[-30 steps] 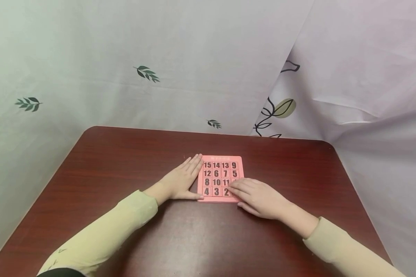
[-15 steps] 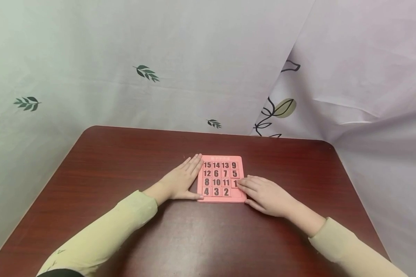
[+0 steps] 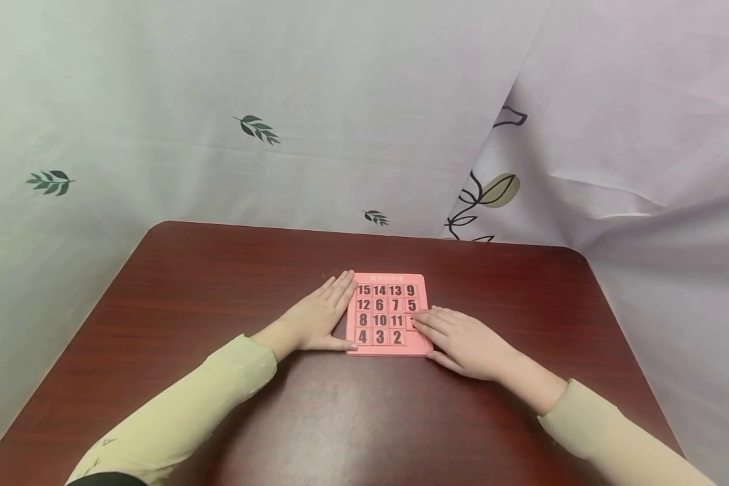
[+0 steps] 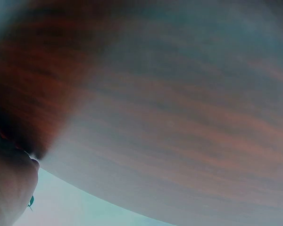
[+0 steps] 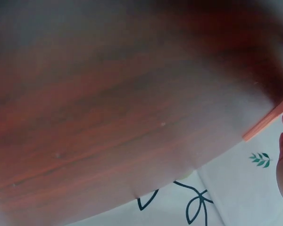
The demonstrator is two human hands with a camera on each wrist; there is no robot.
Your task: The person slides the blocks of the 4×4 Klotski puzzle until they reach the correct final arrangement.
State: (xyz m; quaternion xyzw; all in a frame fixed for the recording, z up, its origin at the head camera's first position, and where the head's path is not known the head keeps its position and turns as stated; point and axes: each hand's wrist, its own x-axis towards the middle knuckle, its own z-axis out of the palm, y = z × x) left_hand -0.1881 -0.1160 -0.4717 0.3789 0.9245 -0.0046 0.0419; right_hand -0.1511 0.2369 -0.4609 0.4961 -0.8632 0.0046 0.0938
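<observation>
A pink number sliding puzzle [image 3: 384, 350] lies flat on the table, black numbers on its square tiles. Along its left edge rest the straight fingers of my left hand [image 3: 316, 317], the thumb at the near left corner. My right hand [image 3: 462, 343] lays its extended fingertips on the 1 tile [image 3: 409, 323] in the right column, partly covering it; its thumb is at the puzzle's right edge. Below that tile is a vacant slot [image 3: 416, 339]. Only the puzzle's side [image 5: 268, 119] shows in the right wrist view.
The dark red wooden table [image 3: 340, 418] has rounded far corners. Pale cloth [image 3: 316, 81] with leaf prints hangs behind it and at both sides.
My right fingers slid right off the near right corner, exposing the vacant slot and the 1 tile, then shifted slightly left over that tile. The left hand has stayed put.
</observation>
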